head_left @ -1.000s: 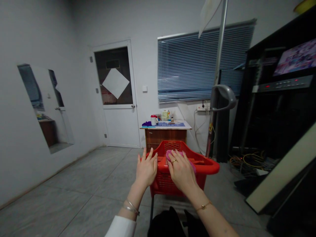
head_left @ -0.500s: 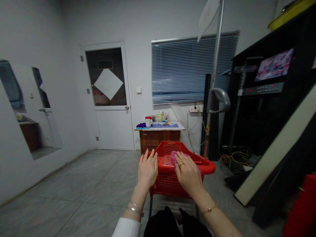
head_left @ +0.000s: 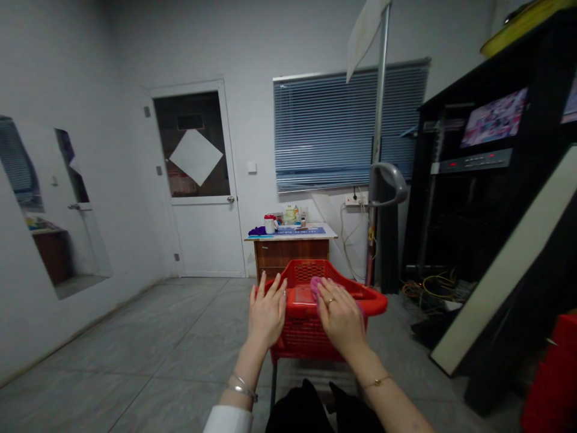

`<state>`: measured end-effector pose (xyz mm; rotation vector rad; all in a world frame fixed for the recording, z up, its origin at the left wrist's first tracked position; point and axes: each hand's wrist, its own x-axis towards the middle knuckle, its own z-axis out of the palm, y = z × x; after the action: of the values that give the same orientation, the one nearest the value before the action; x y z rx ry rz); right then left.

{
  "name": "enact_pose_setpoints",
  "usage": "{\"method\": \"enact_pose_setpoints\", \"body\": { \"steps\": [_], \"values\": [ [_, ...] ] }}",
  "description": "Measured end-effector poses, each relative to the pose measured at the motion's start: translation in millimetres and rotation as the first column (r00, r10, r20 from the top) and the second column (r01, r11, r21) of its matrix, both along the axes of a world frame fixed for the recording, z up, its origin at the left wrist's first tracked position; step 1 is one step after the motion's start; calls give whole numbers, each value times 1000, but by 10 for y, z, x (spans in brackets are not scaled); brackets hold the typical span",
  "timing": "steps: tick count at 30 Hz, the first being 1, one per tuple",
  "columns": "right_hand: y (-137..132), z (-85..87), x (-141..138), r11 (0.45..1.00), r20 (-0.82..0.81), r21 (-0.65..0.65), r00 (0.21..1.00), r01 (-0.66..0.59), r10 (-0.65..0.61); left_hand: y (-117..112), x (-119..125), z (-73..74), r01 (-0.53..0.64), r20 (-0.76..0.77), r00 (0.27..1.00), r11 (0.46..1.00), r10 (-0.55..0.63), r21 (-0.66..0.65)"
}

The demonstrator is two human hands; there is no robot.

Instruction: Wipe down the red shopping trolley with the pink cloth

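A red plastic shopping cart (head_left: 306, 341) stands right in front of me, its handle bar toward me. On the left part of the handle rests my left hand (head_left: 265, 310), fingers spread and stretched out. My right hand (head_left: 341, 319) grips a pink cloth (head_left: 317, 286) and presses it on the handle's right part. Most of the cloth is hidden beneath that hand. Between the two hands shows a flat pale panel (head_left: 303, 294) on the handle.
Beyond the cart, a wooden desk (head_left: 293, 249) carries a white jar with a red lid (head_left: 269, 224), a purple cloth (head_left: 258, 231) and small bottles. A metal pole (head_left: 379, 108) and a black rack (head_left: 473, 210) stand right. Loose cables (head_left: 433, 287) and a leaning board (head_left: 496, 288) lie beside it.
The view has turned slightly, so the pole and rack sit further left. Both hands stay on the handle, and the left fingers have spread a little more. The pink cloth remains under the right hand.
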<state>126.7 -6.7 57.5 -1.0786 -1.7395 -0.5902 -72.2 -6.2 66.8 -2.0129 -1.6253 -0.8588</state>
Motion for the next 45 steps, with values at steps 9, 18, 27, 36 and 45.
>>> {"method": "enact_pose_setpoints", "body": {
  "steps": [9, 18, 27, 36, 45],
  "values": [
    [-39, 21, -508, 1000, 64, -15, 998, -3, 4, -61, 86, 3, 60, -3, 998, 998, -60, 3],
    [74, -31, 123, 992, -130, -15, 983, 127, -128, -37, 95, -26, 81, -5, 997, 997, -81, 21],
    [-18, -2, -304, 997, 34, -46, 998, -60, 61, -14, 30, -54, 48, -21, 999, 998, -48, 27],
    [27, -37, -140, 998, -75, -27, 995, 59, -61, -20, 136, -40, 57, 8, 998, 997, -57, 42],
    [40, -40, 152, 995, -107, -16, 989, 99, -101, -33, 91, -10, 46, -7, 999, 999, -46, 12]
  ]
}}
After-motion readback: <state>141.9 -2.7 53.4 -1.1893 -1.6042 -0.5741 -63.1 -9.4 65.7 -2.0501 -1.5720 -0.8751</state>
